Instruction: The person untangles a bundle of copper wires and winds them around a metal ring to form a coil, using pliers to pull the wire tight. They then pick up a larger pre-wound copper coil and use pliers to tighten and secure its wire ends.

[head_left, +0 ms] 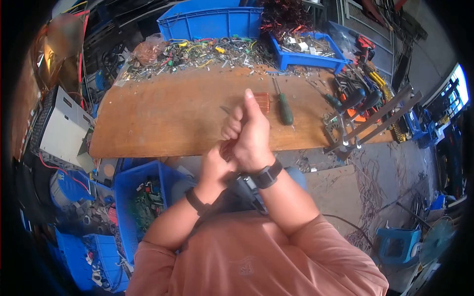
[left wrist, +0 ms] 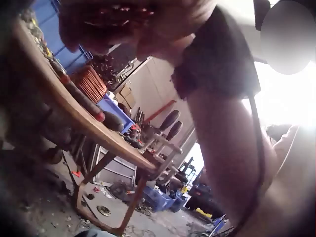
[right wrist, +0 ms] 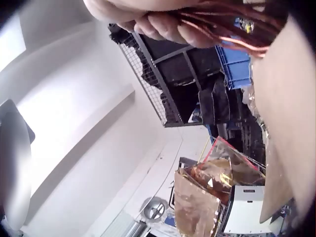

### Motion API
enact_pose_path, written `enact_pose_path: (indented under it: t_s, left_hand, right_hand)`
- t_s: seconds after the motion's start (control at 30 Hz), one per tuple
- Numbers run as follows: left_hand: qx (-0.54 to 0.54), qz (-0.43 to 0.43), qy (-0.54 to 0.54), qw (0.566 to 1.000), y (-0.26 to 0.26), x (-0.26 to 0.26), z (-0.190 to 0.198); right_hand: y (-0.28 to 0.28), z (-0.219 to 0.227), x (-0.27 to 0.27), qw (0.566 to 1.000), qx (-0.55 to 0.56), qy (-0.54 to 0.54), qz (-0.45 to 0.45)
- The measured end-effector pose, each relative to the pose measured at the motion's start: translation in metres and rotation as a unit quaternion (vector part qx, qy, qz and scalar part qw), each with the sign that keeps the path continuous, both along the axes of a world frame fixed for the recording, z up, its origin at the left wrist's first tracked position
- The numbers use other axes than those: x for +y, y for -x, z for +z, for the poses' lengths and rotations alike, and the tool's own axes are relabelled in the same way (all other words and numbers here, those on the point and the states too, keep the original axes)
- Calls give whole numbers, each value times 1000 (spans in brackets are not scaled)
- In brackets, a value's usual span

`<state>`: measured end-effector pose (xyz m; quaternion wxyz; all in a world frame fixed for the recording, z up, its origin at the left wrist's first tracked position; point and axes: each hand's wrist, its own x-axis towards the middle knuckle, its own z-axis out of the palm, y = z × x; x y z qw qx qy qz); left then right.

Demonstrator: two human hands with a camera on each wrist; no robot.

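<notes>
A bundle of thin copper wire lies between my two hands, and the right wrist view shows its strands running under curled fingers. My right hand grips it with the thumb pointing up and away from me. Below and to its left, my left hand holds the same bundle close against the right palm; its fingertips are hidden behind the right hand. Both hands are in front of the table's near edge. Beyond them a ribbed copper piece lies on the wooden table, beside a green-handled screwdriver.
Scrap bits and wires cover the table's far side, before a large blue bin. A shallow blue tray holds more scrap. Metal bars stand at the right corner near hand tools. A blue crate sits below left.
</notes>
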<state>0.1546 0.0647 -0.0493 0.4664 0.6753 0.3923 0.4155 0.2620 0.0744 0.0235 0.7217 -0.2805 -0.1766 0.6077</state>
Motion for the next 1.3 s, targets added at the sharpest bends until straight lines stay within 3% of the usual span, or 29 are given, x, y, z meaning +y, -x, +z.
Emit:
enact_pose_path:
  t_s: [0.1, 0.17, 0.2, 0.23, 0.27, 0.3, 0.37, 0.43, 0.47, 0.57, 0.6, 0.73, 0.8, 0.83, 0.87, 0.9, 0.93, 0.97, 1.0, 1.03, 1.07, 1.1, 1.17, 1.23, 1.3]
  left_hand:
    - [57, -22, 26, 998, 3, -3, 25]
    - [115, -54, 62, 990, 12, -1, 30]
    - [200, -48, 60, 977, 18, 0, 43]
    - [184, -44, 37, 981, 26, 8, 31]
    - [211, -10, -5, 977, 32, 12, 30]
    - [239, 24, -45, 970, 37, 16, 29]
    - [353, 94, -315, 876, 48, 27, 35]
    - [357, 57, -464, 809, 53, 32, 57]
    - [363, 48, -492, 790, 52, 33, 62]
    - [387, 27, -553, 737, 48, 35, 76]
    - [400, 22, -559, 726, 47, 34, 82]
    - [406, 23, -580, 706, 48, 36, 98]
    - [373, 51, -540, 752, 50, 20, 119]
    - [356, 65, -521, 773, 50, 15, 130]
    - [389, 52, -532, 750, 49, 18, 137]
    - [146, 118, -440, 878, 69, 15, 114]
    - [17, 88, -311, 946, 69, 15, 96]
    - [-112, 57, -165, 978, 65, 18, 80]
    - [-205, -13, -14, 979, 60, 24, 64]
    - [-295, -79, 137, 942, 55, 25, 51]
    - [-338, -132, 136, 922, 44, 24, 49]
    - [-307, -155, 112, 932, 40, 25, 50]
    - [-373, -200, 179, 888, 36, 28, 58]
    - [-379, -227, 213, 872, 44, 32, 51]
    - [-393, -231, 234, 859, 37, 29, 47]
  right_hand:
    - [-11, -5, 0, 998, 26, 2, 54]
    - [-19, -12, -7, 993, -75, -19, 86]
    - [-23, -15, -10, 980, -193, -45, 27]
    - [-29, -18, -12, 948, -308, -72, -30]
    - [-37, -22, -12, 878, -450, -133, -93]
    - [-38, -21, -20, 871, -463, -135, -96]
    - [-50, -4, -32, 747, -647, -141, -59]
    - [-50, 2, -37, 630, -758, -166, -43]
    - [-50, 5, -40, 565, -805, -175, -35]
    - [-40, 15, -44, 469, -878, -24, 96]
    - [-40, 6, -44, 480, -873, -64, 48]
    - [-32, -4, -38, 546, -836, -51, -10]
    - [-37, -30, -26, 574, -813, -66, -69]
    - [-38, -36, -24, 637, -766, -60, -59]
    - [-37, -42, -24, 698, -712, -56, -49]
    - [-36, -45, -25, 754, -654, -53, -38]
    - [-34, -45, -26, 793, -609, 0, 29]
    - [-26, -59, -23, 860, -506, -44, 45]
    - [-18, -52, -27, 861, -504, -37, 49]
    - [-10, -45, -32, 860, -505, -31, 59]
    - [-5, -54, -31, 859, -504, -43, 76]
    - [0, -71, -28, 858, -502, -55, 93]
    - [11, -79, -32, 869, -473, -70, 124]
    - [14, -77, -36, 891, -425, -75, 141]
    - [6, -68, -41, 860, -484, -78, 143]
